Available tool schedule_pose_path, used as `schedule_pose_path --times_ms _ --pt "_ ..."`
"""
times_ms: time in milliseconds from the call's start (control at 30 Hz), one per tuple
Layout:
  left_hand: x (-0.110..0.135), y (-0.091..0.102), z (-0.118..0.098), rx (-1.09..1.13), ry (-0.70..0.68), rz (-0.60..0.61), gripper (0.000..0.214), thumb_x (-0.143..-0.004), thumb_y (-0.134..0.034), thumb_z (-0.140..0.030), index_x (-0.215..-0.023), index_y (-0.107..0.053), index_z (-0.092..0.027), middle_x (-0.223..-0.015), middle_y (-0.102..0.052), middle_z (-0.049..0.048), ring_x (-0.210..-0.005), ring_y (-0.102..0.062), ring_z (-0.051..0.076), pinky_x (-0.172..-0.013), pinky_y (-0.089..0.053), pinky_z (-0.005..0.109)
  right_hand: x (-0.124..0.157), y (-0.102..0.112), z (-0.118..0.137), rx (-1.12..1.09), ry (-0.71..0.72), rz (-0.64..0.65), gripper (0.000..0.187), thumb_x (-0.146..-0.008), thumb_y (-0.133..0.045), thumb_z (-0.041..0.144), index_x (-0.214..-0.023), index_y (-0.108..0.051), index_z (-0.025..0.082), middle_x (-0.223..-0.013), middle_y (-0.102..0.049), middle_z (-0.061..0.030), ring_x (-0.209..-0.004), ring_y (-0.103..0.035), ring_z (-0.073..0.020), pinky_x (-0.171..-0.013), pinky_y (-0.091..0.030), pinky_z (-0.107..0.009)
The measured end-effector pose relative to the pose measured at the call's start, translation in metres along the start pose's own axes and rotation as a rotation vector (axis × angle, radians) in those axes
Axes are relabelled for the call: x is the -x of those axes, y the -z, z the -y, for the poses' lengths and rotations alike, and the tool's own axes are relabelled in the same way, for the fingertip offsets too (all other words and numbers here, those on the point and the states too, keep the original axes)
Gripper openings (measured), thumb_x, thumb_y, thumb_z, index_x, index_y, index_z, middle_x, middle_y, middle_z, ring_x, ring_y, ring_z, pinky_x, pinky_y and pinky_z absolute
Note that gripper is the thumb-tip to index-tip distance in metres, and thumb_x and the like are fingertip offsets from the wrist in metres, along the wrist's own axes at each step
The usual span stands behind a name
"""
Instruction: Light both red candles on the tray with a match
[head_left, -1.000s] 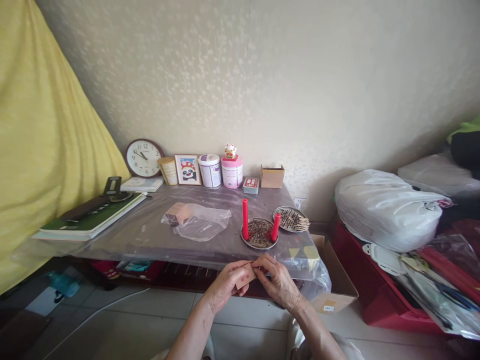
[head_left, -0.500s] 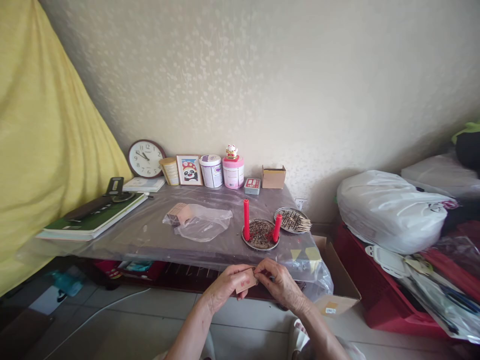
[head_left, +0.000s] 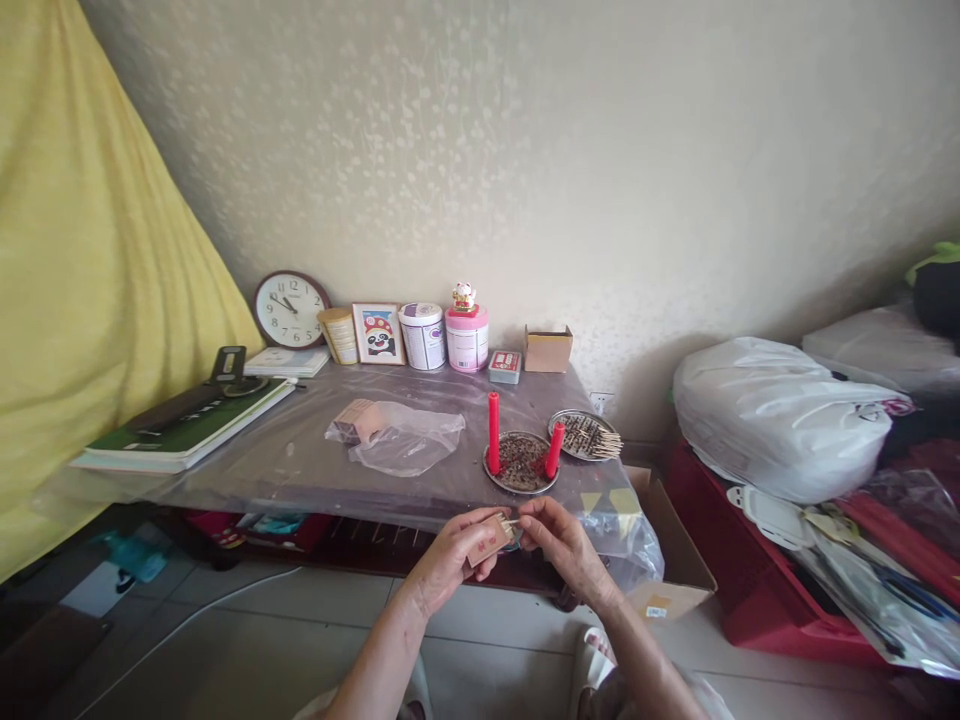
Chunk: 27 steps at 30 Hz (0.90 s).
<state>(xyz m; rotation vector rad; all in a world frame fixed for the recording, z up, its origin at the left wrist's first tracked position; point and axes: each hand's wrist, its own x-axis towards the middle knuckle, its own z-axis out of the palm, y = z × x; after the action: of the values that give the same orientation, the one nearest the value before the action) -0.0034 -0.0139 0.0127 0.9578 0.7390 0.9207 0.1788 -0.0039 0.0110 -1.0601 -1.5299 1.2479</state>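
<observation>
My left hand (head_left: 450, 560) is closed around a small brown matchbox (head_left: 487, 540) with red print. Pale matches show at the box's right end. The fingertips of my right hand (head_left: 559, 540) pinch a match (head_left: 513, 522) beside that end. Just beyond my hands, two red candles, one tall (head_left: 493, 432) and one shorter (head_left: 554, 450), stand on a round metal plate (head_left: 517, 489) with a dark, speckled surface. Many used matches (head_left: 606, 444) lie on a second round plate (head_left: 555, 420) to its right.
A plastic bag (head_left: 416, 440) with a paper pack lies on the covered table (head_left: 300, 470). Along the wall stand a clock (head_left: 291, 310), a picture frame, tubs and a small carton (head_left: 547, 350). An open cardboard box (head_left: 675, 560) and a red bin (head_left: 772, 600) are at right.
The matchbox now shows matches at its right end, where none were visible before. My right fingers have moved slightly right and up, away from the box.
</observation>
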Motion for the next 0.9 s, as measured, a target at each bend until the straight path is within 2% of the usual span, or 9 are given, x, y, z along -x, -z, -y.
schedule_pose_path --times_ms 67,167,333,467,533,633,700,800,900 --pt "-0.001 -0.002 0.001 0.032 -0.022 -0.020 0.036 -0.079 -0.054 -0.029 -0.111 -0.058 -0.012 -0.071 -0.055 0.0002 -0.046 -0.043 0.007 -0.044 -0.028 0.022 -0.002 -0.003 -0.002 -0.143 -0.056 -0.016 0.031 -0.076 -0.066 0.046 -0.090 -0.060 0.020 -0.069 -0.063 0.0029 -0.059 -0.058 -0.0118 -0.060 -0.049 -0.024" --pt "-0.002 -0.005 0.003 0.065 -0.036 -0.025 0.035 -0.080 -0.055 -0.028 -0.111 -0.058 -0.012 -0.074 -0.058 0.0016 -0.048 -0.046 0.007 -0.046 -0.031 0.023 -0.004 -0.008 -0.005 -0.268 -0.118 -0.046 0.033 -0.068 -0.073 0.047 -0.082 -0.061 0.019 -0.061 -0.061 0.0047 -0.054 -0.055 -0.0096 -0.055 -0.047 -0.022" --pt "-0.002 -0.007 0.006 0.013 -0.028 -0.018 0.039 -0.080 -0.055 -0.030 -0.115 -0.057 -0.014 -0.075 -0.063 0.0029 -0.052 -0.053 0.011 -0.052 -0.038 0.025 -0.003 -0.010 -0.005 -0.296 -0.136 -0.097 0.032 -0.069 -0.072 0.047 -0.071 -0.061 0.017 -0.057 -0.059 0.0054 -0.051 -0.053 -0.0079 -0.054 -0.045 -0.021" --pt "-0.002 -0.007 0.006 -0.083 -0.009 -0.062 0.043 -0.077 -0.058 -0.031 -0.117 -0.056 -0.015 -0.074 -0.064 0.0019 -0.055 -0.057 0.014 -0.056 -0.042 0.028 -0.002 -0.005 -0.003 -0.309 -0.112 -0.163 0.030 -0.067 -0.075 0.044 -0.069 -0.062 0.017 -0.056 -0.058 0.0058 -0.050 -0.052 -0.0082 -0.054 -0.045 -0.021" --pt "-0.002 -0.008 0.004 -0.128 -0.017 -0.094 0.042 -0.075 -0.060 -0.029 -0.115 -0.058 -0.017 -0.078 -0.066 0.0024 -0.062 -0.058 0.015 -0.060 -0.042 0.028 -0.003 -0.001 -0.002 -0.324 -0.095 -0.195 0.029 -0.068 -0.074 0.044 -0.070 -0.062 0.018 -0.056 -0.059 0.0056 -0.049 -0.052 -0.0081 -0.054 -0.045 -0.021" --pt "0.000 -0.009 0.000 -0.153 -0.044 -0.148 0.038 -0.073 -0.061 -0.025 -0.110 -0.063 -0.018 -0.085 -0.069 0.0031 -0.076 -0.060 0.017 -0.069 -0.041 0.028 -0.005 0.006 -0.002 -0.363 -0.081 -0.239 0.031 -0.069 -0.072 0.047 -0.070 -0.059 0.019 -0.071 -0.068 0.0008 -0.052 -0.058 -0.0102 -0.058 -0.050 -0.025" --pt "0.001 -0.010 -0.003 -0.137 -0.037 -0.184 0.039 -0.072 -0.062 -0.027 -0.110 -0.063 -0.019 -0.083 -0.069 0.0023 -0.073 -0.060 0.017 -0.065 -0.039 0.026 -0.006 0.008 -0.001 -0.394 -0.074 -0.266 0.033 -0.069 -0.071 0.050 -0.070 -0.055 0.021 -0.082 -0.071 -0.0024 -0.062 -0.065 -0.0148 -0.066 -0.054 -0.031" --pt "0.001 -0.009 -0.005 -0.084 -0.011 -0.232 0.041 -0.072 -0.062 -0.032 -0.112 -0.060 -0.022 -0.084 -0.067 0.0014 -0.068 -0.060 0.015 -0.052 -0.032 0.021 -0.005 0.008 0.001 -0.412 -0.041 -0.297 0.034 -0.069 -0.070 0.051 -0.073 -0.054 0.021 -0.083 -0.070 -0.0035 -0.075 -0.069 -0.0203 -0.077 -0.054 -0.037" --pt "0.000 -0.007 -0.003 -0.039 -0.050 -0.242 0.040 -0.072 -0.063 -0.033 -0.110 -0.058 -0.021 -0.080 -0.065 0.0003 -0.060 -0.056 0.012 -0.045 -0.027 0.020 -0.002 0.003 0.003 -0.273 0.046 -0.268 0.030 -0.075 -0.067 0.048 -0.083 -0.057 0.021 -0.088 -0.069 -0.0045 -0.084 -0.068 -0.0220 -0.084 -0.052 -0.039"
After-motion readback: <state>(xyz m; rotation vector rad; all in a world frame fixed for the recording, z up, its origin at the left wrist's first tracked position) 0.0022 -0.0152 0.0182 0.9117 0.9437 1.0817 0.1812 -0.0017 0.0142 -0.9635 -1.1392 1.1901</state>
